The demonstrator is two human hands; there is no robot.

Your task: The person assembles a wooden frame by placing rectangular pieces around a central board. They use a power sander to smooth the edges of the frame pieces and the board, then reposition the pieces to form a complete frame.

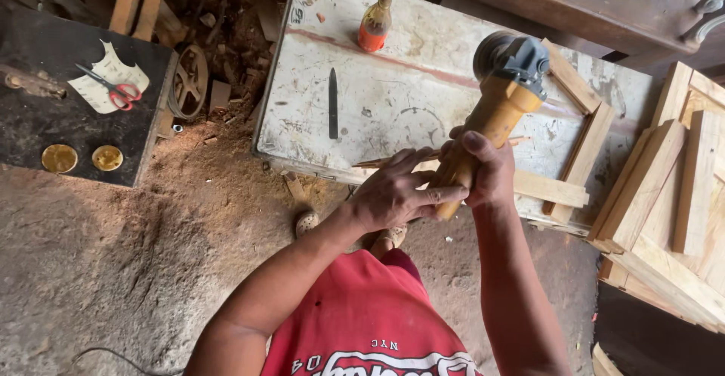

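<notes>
Both hands, left hand (396, 195) and right hand (487, 172), close around the yellow angle grinder (495, 100), disc toward 12 o'clock above the bench (393, 97). A firm two-handed grip seems wise, clear of the wooden frame (578, 149).

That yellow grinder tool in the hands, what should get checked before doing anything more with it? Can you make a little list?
1. Both hands on the grinder: ok. The left hand and right hand both wrap its yellow handle.
2. Disc clear of the white table: cannot tell; the head hides it.
3. Wooden frame lying flat: ok.
4. Loose things near the disc: not ok. A thin stick lies by the hands; a dark file and an orange bottle sit further off.
5. Gloves: not ok, bare hands.
6. Power cord clear: cannot tell.
</notes>
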